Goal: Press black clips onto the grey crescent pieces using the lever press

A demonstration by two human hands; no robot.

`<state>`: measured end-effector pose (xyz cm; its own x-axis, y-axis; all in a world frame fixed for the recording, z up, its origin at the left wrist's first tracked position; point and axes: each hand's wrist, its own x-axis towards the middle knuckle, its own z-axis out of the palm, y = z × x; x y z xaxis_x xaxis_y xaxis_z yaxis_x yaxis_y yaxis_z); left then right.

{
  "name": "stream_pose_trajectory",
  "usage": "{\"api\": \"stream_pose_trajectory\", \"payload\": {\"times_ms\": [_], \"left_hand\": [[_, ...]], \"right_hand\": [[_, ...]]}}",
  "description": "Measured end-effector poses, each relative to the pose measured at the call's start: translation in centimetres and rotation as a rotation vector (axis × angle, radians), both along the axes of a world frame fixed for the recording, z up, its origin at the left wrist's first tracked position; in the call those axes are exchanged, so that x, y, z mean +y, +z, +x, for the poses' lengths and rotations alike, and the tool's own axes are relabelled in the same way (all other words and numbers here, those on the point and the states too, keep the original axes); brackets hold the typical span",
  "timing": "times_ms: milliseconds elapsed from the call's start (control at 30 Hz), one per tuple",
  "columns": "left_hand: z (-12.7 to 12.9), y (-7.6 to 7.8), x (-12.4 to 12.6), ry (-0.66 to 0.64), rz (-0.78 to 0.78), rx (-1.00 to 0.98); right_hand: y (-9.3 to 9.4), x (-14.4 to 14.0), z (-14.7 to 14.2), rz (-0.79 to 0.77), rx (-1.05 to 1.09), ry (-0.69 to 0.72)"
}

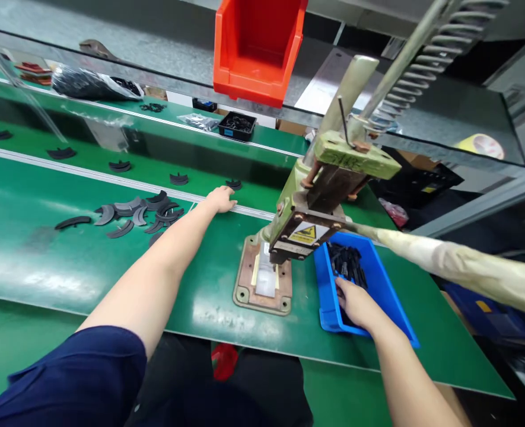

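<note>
Green worktop (44,249) under me: my left hand (220,198) lies flat and open at the belt's edge, beside a curved black piece (234,184). My right hand (355,302) dips into the blue bin (378,284) of black parts (346,264); whether it grips anything, I cannot tell.

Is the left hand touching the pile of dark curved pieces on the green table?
Apart. The head view shows the left hand stretched past the pile of dark curved pieces, with bare green table between them.

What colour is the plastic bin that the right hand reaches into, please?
Blue plastic bin, clearest in the head view.
</note>
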<state>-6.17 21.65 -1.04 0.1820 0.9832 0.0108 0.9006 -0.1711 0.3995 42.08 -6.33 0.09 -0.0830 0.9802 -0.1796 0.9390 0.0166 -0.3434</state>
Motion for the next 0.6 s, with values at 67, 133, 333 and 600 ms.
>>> {"api": "stream_pose_trajectory", "payload": {"times_ms": [67,133,333,600], "left_hand": [[0.1,0.0,2.9,0.014,-0.037,0.036],[0.3,-0.4,5.4,0.013,-0.052,0.057],[1.2,-1.8,10.2,0.028,-0.119,0.117],[0.3,-2.5,8.4,-0.043,-0.086,0.126]], "right_hand": [[0.7,-0.6,0.8,0.068,0.012,-0.050],[1.3,-1.8,1.8,0.142,0.021,-0.112],[1.3,-7.7,3.3,0.384,0.183,-0.433],[1.8,-11.1,-0.6,0.649,0.434,-0.601]]}}
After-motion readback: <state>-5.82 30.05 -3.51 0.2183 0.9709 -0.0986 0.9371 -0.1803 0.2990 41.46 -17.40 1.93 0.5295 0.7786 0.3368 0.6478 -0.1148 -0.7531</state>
